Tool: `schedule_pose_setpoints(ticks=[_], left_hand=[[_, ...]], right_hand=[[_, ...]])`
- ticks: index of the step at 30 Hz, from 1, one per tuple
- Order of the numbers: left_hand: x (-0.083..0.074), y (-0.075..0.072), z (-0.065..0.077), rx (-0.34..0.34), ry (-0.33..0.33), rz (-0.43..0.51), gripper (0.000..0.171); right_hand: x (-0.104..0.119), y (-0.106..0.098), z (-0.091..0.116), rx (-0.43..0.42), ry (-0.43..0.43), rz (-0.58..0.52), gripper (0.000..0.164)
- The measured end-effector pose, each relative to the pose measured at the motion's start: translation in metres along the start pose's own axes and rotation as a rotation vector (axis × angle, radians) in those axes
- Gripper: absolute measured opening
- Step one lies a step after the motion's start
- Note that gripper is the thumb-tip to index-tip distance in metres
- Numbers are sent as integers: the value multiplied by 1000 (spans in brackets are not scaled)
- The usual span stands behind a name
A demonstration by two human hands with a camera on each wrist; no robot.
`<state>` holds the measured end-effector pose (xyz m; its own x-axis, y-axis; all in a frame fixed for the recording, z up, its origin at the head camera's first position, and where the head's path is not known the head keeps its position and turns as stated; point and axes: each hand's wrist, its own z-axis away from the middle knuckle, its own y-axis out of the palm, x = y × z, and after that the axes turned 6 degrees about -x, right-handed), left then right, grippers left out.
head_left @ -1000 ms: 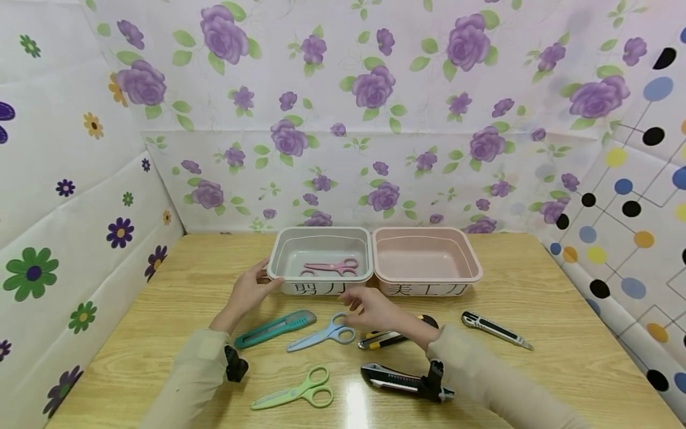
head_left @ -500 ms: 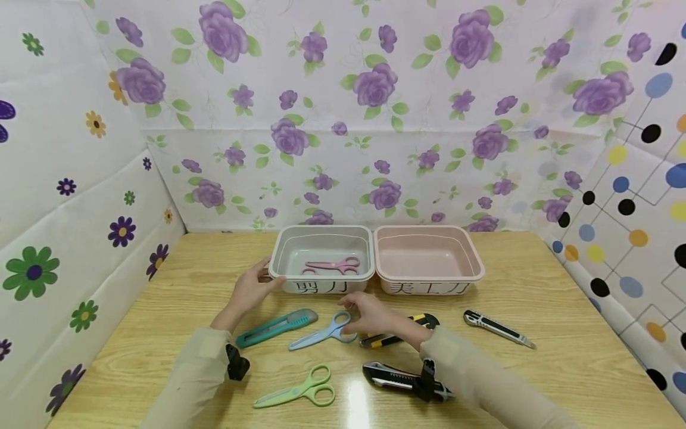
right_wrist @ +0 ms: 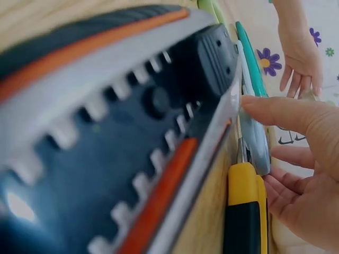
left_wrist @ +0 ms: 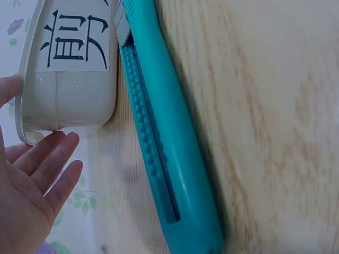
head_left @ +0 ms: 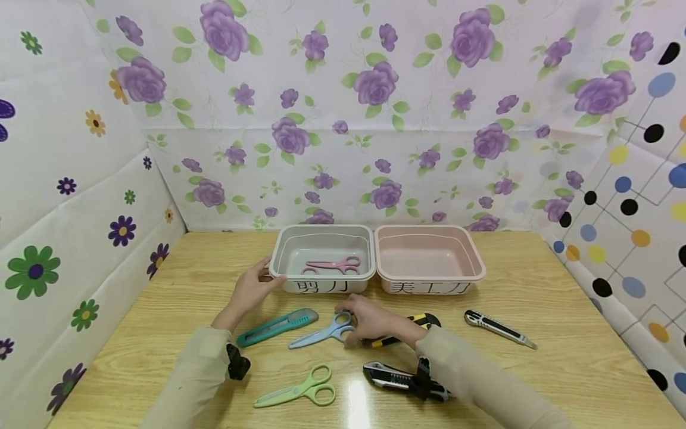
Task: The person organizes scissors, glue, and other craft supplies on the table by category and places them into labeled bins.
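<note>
Blue scissors [head_left: 316, 338] lie flat on the table, blades toward the left. My right hand [head_left: 370, 319] has thumb and fingers at either side of their handle loops, gripping them at table level; in the right wrist view the fingers [right_wrist: 288, 159] partly cover the light blue handles. My left hand [head_left: 252, 292] rests at the left front corner of the grey bin [head_left: 321, 277], thumb on the rim and fingers loose against the end. Pink scissors [head_left: 332, 264] lie inside that bin. A teal utility knife [head_left: 278, 328] is in front of the left hand.
A pink bin [head_left: 429, 279] stands right of the grey one; both bear black-lettered labels. Partly under the right forearm lie a yellow-black utility knife [head_left: 383, 342] and a large black utility knife [head_left: 391, 376]. Green scissors [head_left: 300, 390] lie in front, a slim black-white utility knife [head_left: 498, 326] at right.
My right hand has lowered slightly toward me, its thumb and fingers now around the blue scissors' handle loops. My left hand has stayed at the grey bin's corner.
</note>
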<state>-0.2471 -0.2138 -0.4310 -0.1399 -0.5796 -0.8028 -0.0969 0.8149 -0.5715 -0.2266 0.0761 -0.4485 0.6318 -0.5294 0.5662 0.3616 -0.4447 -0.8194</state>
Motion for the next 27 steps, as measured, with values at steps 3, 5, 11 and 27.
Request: schedule_pose_setpoints(ticks=[3, 5, 11, 27], left_hand=[[0, 0, 0, 0, 0, 7, 72], [1, 0, -1, -2, 3, 8, 71], [1, 1, -1, -1, 1, 14, 72], [3, 1, -1, -5, -4, -2, 74]], right_hand=[[-1, 0, -1, 41, 26, -3, 66], [0, 0, -2, 57, 38, -6, 65], [1, -3, -4, 89, 18, 37, 60], [1, -10, -5, 101, -67, 130, 49]])
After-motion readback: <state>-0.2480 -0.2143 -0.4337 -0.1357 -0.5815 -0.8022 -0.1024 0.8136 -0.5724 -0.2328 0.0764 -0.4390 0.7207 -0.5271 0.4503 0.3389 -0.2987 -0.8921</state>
